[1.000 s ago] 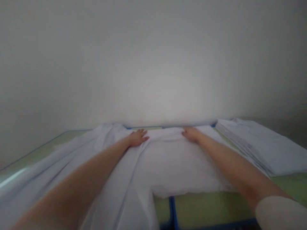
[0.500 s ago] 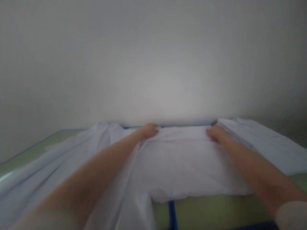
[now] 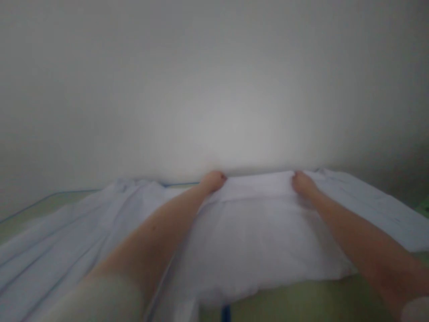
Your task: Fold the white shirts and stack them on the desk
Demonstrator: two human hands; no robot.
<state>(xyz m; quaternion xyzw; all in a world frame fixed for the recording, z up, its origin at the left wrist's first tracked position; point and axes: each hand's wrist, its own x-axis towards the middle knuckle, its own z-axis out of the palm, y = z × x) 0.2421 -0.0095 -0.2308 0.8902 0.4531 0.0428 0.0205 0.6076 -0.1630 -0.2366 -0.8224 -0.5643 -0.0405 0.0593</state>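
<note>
"What's closest to us?"

"A green surface (image 3: 301, 296) with a blue strip (image 3: 226, 314), then the near edge of the white cloth (image 3: 254, 246), which lies across it between the 2 forearms (image 3: 365, 241)."

"And the grip?"

"At the cloth's far edge. The left hand (image 3: 215, 180) is closed narrowly on it, fingers curled; the right hand (image 3: 302, 181) pinches the same edge farther right. Blur hides the exact finger placement."

"How would you do this well?"

"Hold the 2 grips level and draw them gently apart, so the edge between them runs straight; uneven tension would probably pucker it."

"Any containers?"

"None that I can make out. Rumpled white fabric (image 3: 80, 232) lies to the left, flatter white fabric (image 3: 365, 201) to the right, and behind everything stands a pale wall (image 3: 234, 89)."
</note>
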